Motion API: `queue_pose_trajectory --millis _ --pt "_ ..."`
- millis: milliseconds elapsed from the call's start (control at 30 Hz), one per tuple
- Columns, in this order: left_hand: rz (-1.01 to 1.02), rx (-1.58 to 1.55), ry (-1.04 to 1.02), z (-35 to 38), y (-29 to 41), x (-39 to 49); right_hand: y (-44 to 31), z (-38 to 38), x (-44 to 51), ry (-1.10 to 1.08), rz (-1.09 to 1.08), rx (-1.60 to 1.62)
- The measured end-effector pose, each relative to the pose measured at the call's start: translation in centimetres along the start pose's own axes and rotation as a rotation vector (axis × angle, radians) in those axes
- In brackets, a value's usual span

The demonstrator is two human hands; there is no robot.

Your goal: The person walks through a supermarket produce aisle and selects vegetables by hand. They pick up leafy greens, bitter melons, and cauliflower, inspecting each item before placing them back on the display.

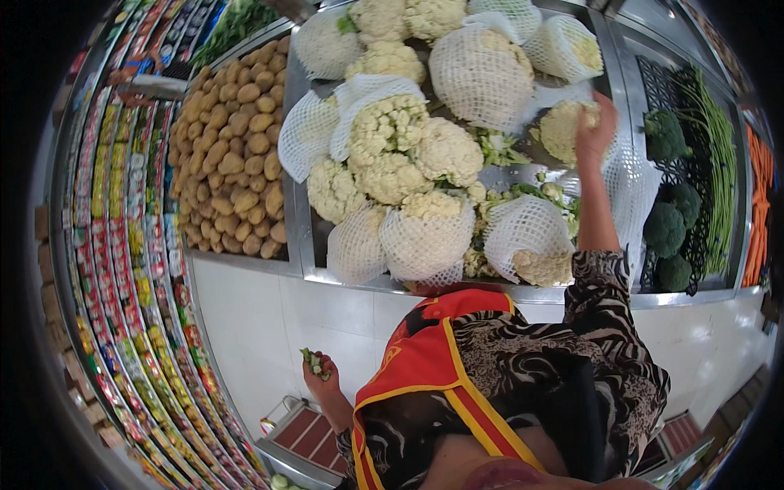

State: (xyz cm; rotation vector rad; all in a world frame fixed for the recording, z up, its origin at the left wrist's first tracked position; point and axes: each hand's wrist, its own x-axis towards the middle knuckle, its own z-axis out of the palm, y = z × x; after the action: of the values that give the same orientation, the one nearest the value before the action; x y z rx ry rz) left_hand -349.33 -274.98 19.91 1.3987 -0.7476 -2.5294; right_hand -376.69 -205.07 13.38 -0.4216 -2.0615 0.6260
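Observation:
My right hand (597,131) is on the right side of a cauliflower head (562,131) near the bin's right edge; its fingers are partly hidden, so a firm hold cannot be told. My left hand (321,373), low and away from the bin, holds green-and-white cauliflower trimmings (315,362). Before me the metal bin (490,293) bears many cauliflowers, some bare, like this one (449,151), others in white foam net sleeves, like the large netted cauliflower (482,76). An empty-looking foam net (631,184) lies beside my right forearm. Loose leaves (499,147) lie among the heads.
Potatoes (233,159) fill the bin section at left. Broccoli (664,229), green beans (723,202) and carrots (758,208) lie at right. Shelves of packaged goods (122,245) stand far left. The bin's metal rim runs close before my red apron.

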Motion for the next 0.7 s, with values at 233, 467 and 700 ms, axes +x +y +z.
queue_pose_trajectory --millis 233,467,700 --pt "-0.018 0.103 -0.030 3.9 0.1 0.2 -2.2 10.9 -0.2 -0.321 0.366 0.058" --pt "0.002 0.110 0.083 5.6 -1.2 -1.8 -7.1 11.3 -1.9 -0.210 0.121 0.185" --pt "-0.037 0.133 0.008 6.4 -1.2 -1.4 -10.4 9.7 -5.4 -0.447 -0.237 0.219"
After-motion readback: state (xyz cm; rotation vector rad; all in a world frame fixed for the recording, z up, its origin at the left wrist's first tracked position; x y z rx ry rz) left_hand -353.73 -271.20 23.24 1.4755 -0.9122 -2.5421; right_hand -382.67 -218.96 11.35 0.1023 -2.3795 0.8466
